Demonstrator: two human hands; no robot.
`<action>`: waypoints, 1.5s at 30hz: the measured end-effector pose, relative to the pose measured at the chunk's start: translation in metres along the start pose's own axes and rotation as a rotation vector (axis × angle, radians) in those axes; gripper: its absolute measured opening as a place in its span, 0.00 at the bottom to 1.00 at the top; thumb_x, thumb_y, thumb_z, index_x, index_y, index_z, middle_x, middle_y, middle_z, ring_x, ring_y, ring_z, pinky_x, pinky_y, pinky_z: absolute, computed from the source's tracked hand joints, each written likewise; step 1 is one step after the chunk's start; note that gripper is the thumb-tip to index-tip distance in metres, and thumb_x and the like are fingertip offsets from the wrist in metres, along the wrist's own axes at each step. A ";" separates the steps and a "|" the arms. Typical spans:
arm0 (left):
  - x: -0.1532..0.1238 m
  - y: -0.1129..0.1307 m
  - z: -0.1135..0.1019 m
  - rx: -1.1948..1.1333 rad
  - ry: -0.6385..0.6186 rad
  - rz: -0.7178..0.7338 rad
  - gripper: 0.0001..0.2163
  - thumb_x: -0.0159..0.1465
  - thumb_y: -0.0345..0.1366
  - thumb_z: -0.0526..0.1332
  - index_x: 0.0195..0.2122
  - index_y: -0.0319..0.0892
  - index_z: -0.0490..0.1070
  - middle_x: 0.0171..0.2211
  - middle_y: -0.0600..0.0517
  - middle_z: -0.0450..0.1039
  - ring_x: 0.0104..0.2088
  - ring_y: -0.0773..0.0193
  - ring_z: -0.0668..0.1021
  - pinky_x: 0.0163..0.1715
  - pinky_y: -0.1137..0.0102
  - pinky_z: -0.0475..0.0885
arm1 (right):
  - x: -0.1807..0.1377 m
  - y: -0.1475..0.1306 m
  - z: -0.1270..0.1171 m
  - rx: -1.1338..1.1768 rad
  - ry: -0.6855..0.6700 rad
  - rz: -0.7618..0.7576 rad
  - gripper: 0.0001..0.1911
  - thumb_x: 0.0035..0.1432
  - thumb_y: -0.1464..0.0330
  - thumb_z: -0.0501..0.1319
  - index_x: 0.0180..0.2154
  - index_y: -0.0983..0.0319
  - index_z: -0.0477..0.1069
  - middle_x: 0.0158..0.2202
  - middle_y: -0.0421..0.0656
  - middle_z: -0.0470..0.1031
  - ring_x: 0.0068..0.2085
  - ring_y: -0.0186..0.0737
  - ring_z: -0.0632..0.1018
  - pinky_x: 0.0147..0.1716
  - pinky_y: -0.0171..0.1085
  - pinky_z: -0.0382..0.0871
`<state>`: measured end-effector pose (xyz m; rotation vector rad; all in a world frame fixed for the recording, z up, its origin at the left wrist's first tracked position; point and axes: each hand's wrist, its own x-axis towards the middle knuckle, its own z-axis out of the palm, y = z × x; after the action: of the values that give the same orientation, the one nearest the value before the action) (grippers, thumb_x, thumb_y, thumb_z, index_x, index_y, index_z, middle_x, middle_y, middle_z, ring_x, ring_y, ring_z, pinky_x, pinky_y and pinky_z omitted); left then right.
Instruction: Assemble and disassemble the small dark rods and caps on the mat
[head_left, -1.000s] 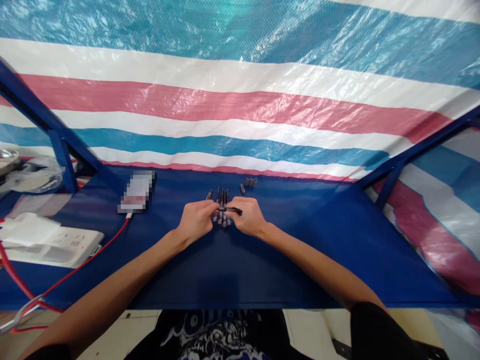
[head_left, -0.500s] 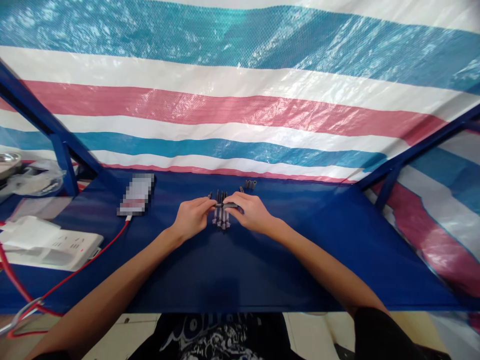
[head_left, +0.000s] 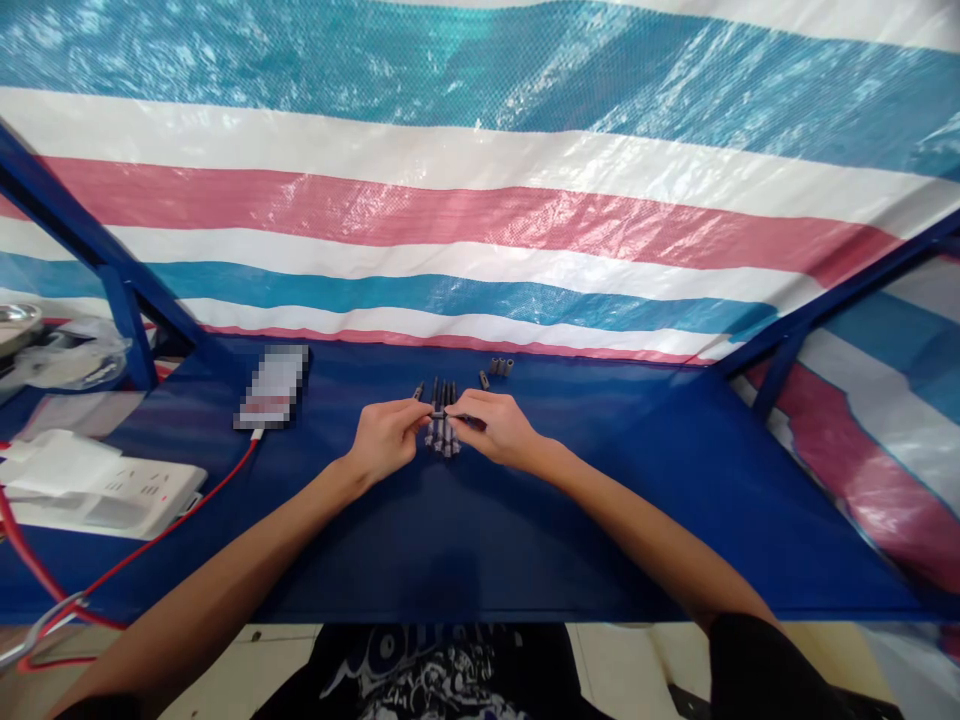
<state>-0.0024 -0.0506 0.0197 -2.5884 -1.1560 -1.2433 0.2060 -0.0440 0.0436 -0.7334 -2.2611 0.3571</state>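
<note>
At the centre of the frame, the left end of a slim dark rod (head_left: 439, 414) is pinched between thumb and fingers of the left hand (head_left: 385, 437); its right end is gripped by the right hand (head_left: 499, 430). Both hands are nearly closed, with forearms extended from the lower corners. At left, the face of a phone-like device (head_left: 271, 388) is masked by pixelation; at bottom centre, lettering on a black garment (head_left: 442, 680) is partly cut off and cannot be fully read. The rod is held roughly level over a row of slender dark-tipped pieces (head_left: 448, 440) on a blue table (head_left: 360, 560), its surface partly covered by fingers. To the right, small grey cylinders (head_left: 502, 367) are grouped.
</note>
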 end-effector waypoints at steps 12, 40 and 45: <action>0.002 -0.001 -0.005 0.136 0.081 0.135 0.11 0.62 0.28 0.53 0.36 0.42 0.75 0.26 0.51 0.76 0.26 0.68 0.76 0.26 0.75 0.71 | 0.004 -0.008 0.007 0.364 0.072 0.360 0.08 0.55 0.65 0.62 0.33 0.65 0.73 0.28 0.42 0.77 0.28 0.34 0.76 0.28 0.33 0.69; 0.002 -0.004 -0.004 0.024 0.187 0.279 0.08 0.63 0.26 0.55 0.39 0.40 0.73 0.29 0.50 0.77 0.26 0.67 0.76 0.28 0.73 0.71 | 0.000 -0.007 -0.002 -0.097 0.025 -0.174 0.09 0.63 0.70 0.54 0.37 0.64 0.72 0.34 0.46 0.75 0.34 0.35 0.75 0.33 0.33 0.71; 0.001 -0.006 -0.003 0.030 0.184 0.283 0.08 0.63 0.27 0.56 0.39 0.40 0.73 0.30 0.49 0.77 0.27 0.67 0.76 0.30 0.72 0.71 | 0.001 -0.009 -0.003 -0.050 0.038 -0.161 0.08 0.63 0.69 0.55 0.37 0.63 0.73 0.34 0.46 0.75 0.35 0.35 0.75 0.35 0.34 0.72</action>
<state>-0.0084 -0.0466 0.0208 -2.4452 -0.7397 -1.3494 0.2041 -0.0505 0.0496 -0.5735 -2.2819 0.2093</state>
